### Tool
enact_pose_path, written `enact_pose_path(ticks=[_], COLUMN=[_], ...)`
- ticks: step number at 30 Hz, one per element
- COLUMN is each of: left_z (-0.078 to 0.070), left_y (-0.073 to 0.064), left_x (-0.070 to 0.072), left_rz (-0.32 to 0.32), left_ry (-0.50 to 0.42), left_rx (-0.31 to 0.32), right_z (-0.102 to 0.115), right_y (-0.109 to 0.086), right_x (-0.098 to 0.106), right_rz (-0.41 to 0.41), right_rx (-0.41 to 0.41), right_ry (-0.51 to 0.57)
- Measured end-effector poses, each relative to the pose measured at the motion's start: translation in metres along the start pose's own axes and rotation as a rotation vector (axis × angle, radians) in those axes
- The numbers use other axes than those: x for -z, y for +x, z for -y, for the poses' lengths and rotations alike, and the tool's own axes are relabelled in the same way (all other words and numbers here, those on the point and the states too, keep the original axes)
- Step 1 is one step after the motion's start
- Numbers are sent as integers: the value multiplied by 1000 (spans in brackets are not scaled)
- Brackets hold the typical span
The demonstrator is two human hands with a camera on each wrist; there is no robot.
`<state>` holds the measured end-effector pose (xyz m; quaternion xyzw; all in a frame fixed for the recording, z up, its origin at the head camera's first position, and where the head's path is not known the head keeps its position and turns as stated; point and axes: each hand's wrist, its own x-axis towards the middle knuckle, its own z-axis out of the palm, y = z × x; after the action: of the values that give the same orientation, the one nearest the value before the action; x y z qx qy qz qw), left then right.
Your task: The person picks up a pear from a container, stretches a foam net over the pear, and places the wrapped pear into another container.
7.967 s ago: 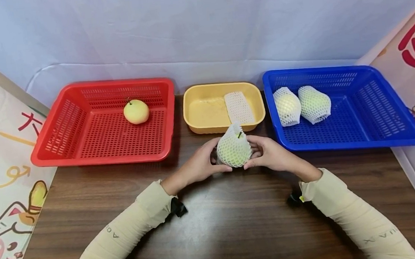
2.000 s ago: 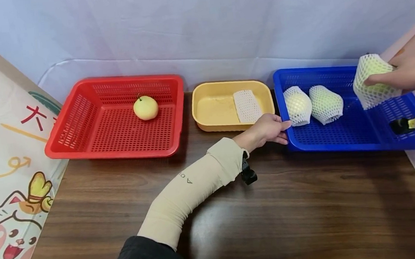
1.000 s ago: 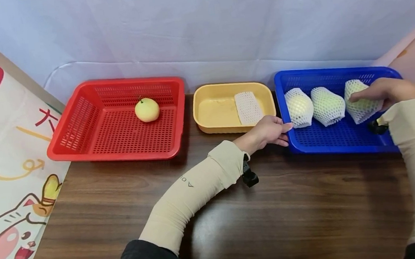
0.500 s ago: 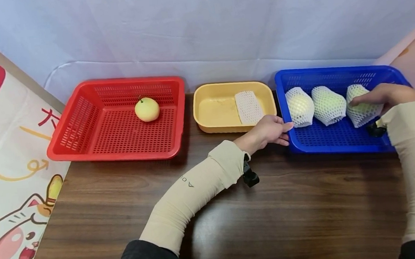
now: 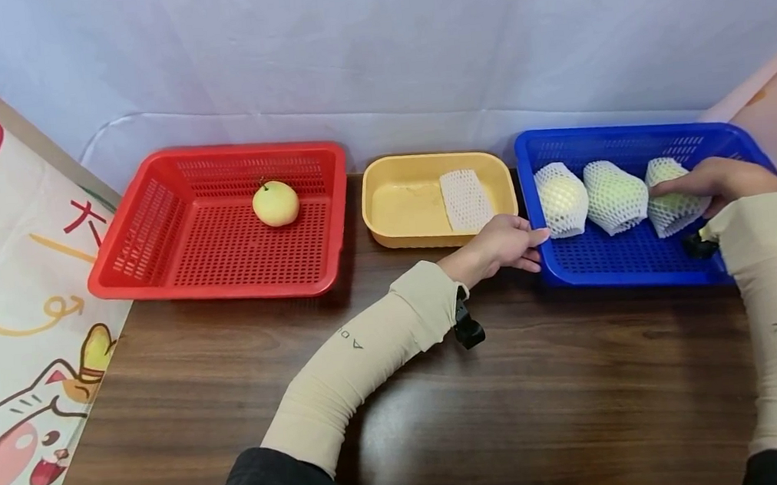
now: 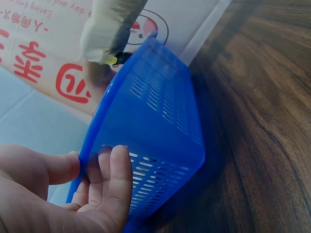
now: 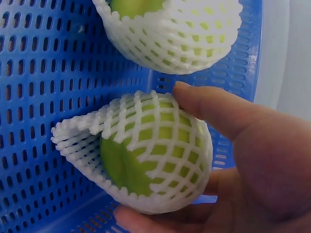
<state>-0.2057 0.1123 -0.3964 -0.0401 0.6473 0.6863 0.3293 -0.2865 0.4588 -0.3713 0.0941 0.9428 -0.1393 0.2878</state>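
My right hand (image 5: 730,178) grips a green pear in a white foam net (image 5: 670,206), low inside the blue basket (image 5: 625,254). In the right wrist view, thumb and fingers lie on either side of this netted pear (image 7: 167,145), and the net's loose end points away from the palm. Two more netted pears, one yellowish (image 5: 562,200) and one greener (image 5: 615,196), sit to its left in a row. My left hand (image 5: 503,244) pinches the basket's left rim. The left wrist view has the thumb on the rim and the fingers against the slotted outer wall (image 6: 146,170).
A red basket (image 5: 247,289) at the left holds one bare yellow pear (image 5: 276,204). Between the baskets, a yellow tray (image 5: 402,234) holds a flat foam net (image 5: 466,201). White cloth (image 5: 372,59) hangs behind the wooden table (image 5: 549,413), with printed panels at both sides.
Both hands held the netted pear over the table's middle earlier. My left hand then took the blue basket's rim, while my right lowered the pear into the basket. The last half second shows little movement.
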Motion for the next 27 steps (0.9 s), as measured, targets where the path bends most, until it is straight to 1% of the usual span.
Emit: enact_pose_path(ticks=[1, 7, 9, 15, 20, 23, 25, 27], left_z=[0, -1, -1, -2, -2, -1, -1, 0], left_y=[0, 0, 0, 0, 0, 0, 0, 0], left_x=[0, 0, 0, 0, 0, 1, 2, 2], left_rz=[0, 1, 1, -1, 2, 5, 3, 1], left_ry=[0, 6, 7, 6, 13, 21, 26, 34], left_rx=[0, -3, -5, -4, -9, -16, -18, -21], right_z=[0, -1, 0, 0, 1, 1, 1, 1], right_y=[-1, -1, -1, -5, -4, -2, -1, -2], right_x=[-1, -2, -2, 0, -3, -3, -3, -1], right_rz=[-15, -32, -33, -17, -50, -49, -37, -20], right_rx=[-14, -23, -29, -16, -73, -92, -82, -44], right_ry=[-2, -14, -15, -12, -36, -33, -31, -30])
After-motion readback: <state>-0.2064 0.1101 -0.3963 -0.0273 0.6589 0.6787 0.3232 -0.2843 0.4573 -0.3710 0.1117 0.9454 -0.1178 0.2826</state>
